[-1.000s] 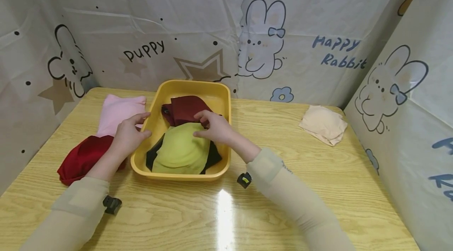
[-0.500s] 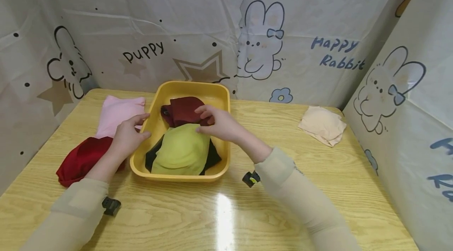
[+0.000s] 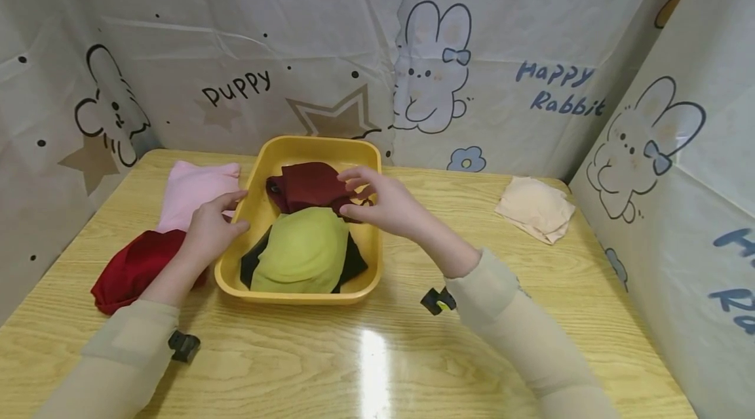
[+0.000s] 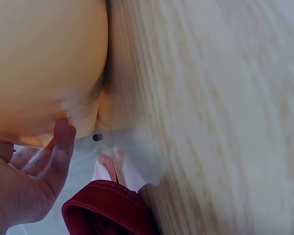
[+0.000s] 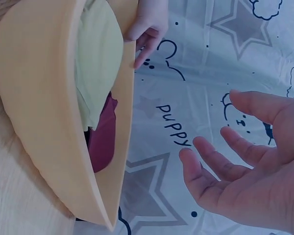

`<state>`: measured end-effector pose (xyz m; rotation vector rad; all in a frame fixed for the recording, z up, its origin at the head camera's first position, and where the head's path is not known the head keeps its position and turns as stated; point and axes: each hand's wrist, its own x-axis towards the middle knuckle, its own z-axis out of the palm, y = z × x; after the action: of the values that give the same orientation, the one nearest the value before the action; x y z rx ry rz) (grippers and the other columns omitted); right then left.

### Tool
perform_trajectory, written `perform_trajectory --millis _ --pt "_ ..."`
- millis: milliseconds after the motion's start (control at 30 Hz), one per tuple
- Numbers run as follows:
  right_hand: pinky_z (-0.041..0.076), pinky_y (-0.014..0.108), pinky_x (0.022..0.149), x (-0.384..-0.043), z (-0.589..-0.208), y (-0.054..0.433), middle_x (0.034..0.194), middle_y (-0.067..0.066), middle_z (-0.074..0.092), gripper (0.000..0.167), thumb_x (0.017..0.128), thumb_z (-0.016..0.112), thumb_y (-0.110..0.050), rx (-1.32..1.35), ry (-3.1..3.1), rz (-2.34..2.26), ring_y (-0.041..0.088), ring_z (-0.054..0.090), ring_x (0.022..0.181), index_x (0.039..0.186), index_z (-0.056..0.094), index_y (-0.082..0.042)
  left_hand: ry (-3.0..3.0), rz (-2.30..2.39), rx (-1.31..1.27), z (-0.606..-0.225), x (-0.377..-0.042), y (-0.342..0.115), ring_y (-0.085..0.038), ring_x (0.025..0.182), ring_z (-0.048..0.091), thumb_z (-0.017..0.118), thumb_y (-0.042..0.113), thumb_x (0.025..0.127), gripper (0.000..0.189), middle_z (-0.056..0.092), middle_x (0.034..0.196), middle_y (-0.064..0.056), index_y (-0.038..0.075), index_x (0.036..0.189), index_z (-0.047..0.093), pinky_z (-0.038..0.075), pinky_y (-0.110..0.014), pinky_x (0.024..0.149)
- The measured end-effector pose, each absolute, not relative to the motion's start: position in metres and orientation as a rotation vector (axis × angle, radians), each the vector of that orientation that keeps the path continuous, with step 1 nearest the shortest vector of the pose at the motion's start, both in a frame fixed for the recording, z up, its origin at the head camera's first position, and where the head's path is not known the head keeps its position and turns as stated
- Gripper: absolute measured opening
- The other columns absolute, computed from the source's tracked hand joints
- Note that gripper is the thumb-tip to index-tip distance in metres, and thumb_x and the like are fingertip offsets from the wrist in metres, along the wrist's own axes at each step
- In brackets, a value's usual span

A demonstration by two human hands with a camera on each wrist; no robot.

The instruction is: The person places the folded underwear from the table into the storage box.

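Note:
In the head view, a yellow plastic basin [image 3: 297, 299] holds a yellow-green folded cloth [image 3: 302, 248], a dark maroon folded cloth [image 3: 309, 184] and a black cloth [image 3: 354, 260] mostly hidden under the yellow-green one. My left hand [image 3: 210, 229] holds the basin's left rim, thumb at the edge; in the left wrist view its fingers [image 4: 62, 139] touch the outer wall. Over the basin's right rim hovers my right hand [image 3: 386, 206], fingers loosely bent and spread. The right wrist view shows nothing in that hand.
A pink folded cloth [image 3: 197, 189] and a bright red cloth [image 3: 138, 268] lie left of the basin. Far right on the wooden table [image 3: 283, 366] sits a beige folded cloth [image 3: 535, 208]. Printed sheets [image 3: 330, 25] hang behind and at both sides.
My right hand has drawn back rightward from the yellow-green cloth to the basin's right rim, its fingers spreading. The left hand and the cloths stay put.

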<state>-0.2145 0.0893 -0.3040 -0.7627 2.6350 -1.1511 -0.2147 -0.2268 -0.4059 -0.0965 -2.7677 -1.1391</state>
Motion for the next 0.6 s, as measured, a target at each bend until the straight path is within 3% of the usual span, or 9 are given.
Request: perform_trajectory --millis 167,600 --pt "0.051 0.034 0.081 -0.207 -0.298 0.100 0.122 0.004 0.059 0.048 0.085 0.069 -0.023 -0.746 2.641 -1.202 0.020 0.058 0.104 0.130 0.052 -0.018 -2.764 -1.126 -0.097 -0.407 -0.215 -0.227 -0.037 0.086 0.062 0.062 0.004 0.079 0.056 0.060 0.112 -0.027 -0.001 0.133 0.051 0.052 -0.043 0.072" --pt "0.049 0.038 0.086 -0.199 -0.278 0.135 0.121 0.000 0.058 0.047 0.086 0.068 -0.025 -0.721 2.693 -1.339 0.021 0.055 0.108 0.130 0.052 -0.020 -2.766 -1.138 -0.103 -0.406 -0.215 -0.227 -0.038 0.087 0.061 0.063 0.003 0.080 0.056 0.059 0.114 -0.028 -0.001 0.134 0.050 0.052 -0.046 0.075"
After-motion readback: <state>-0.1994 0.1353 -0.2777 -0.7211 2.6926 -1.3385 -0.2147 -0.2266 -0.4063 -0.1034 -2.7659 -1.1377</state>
